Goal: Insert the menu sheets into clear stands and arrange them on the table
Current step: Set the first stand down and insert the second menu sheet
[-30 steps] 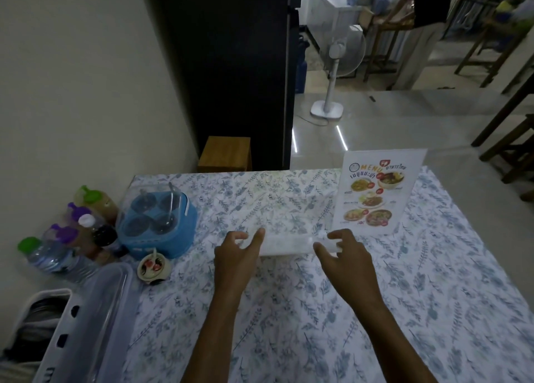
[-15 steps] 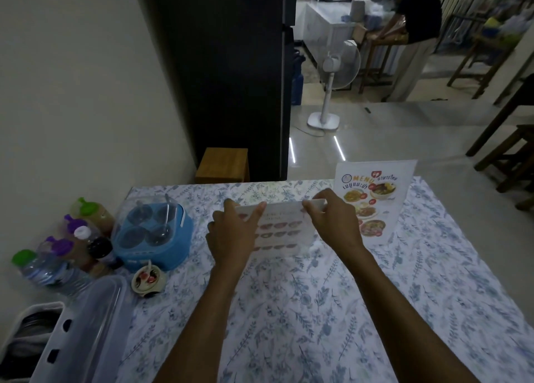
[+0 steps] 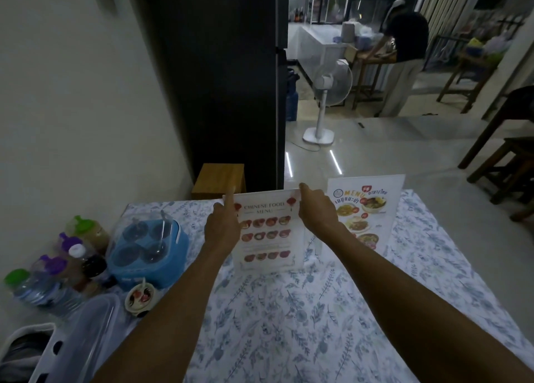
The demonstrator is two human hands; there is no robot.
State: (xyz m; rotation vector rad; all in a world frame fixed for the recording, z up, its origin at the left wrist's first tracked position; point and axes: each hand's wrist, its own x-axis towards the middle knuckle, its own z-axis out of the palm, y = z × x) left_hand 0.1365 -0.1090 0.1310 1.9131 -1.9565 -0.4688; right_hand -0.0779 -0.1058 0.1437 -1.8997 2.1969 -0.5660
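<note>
From the head camera, the Chinese menu stand [image 3: 267, 232] is upright on the floral tablecloth [image 3: 303, 325], its sheet headed "CHINESE FOOD MENU" over three rows of little dish photos. The left hand [image 3: 222, 229] pinches its left edge, thumb on the front and index finger pointing up past the top corner. The right hand [image 3: 316, 212] is closed over the top right corner, fingers curled behind the clear panel.

Just to the right, partly behind that wrist, a second menu stand [image 3: 368, 212] reads "MENU" in yellow with Thai script beside and under it; I can't read the smaller print. A blue condiment caddy [image 3: 147, 249] and capped bottles [image 3: 66, 255] sit at the left edge of the table.

A second ago the stand lay flat between both hands. Half a second ago it was half raised and tilted; now it stands vertical, and the hands have moved from its ends to its upper edge.
</note>
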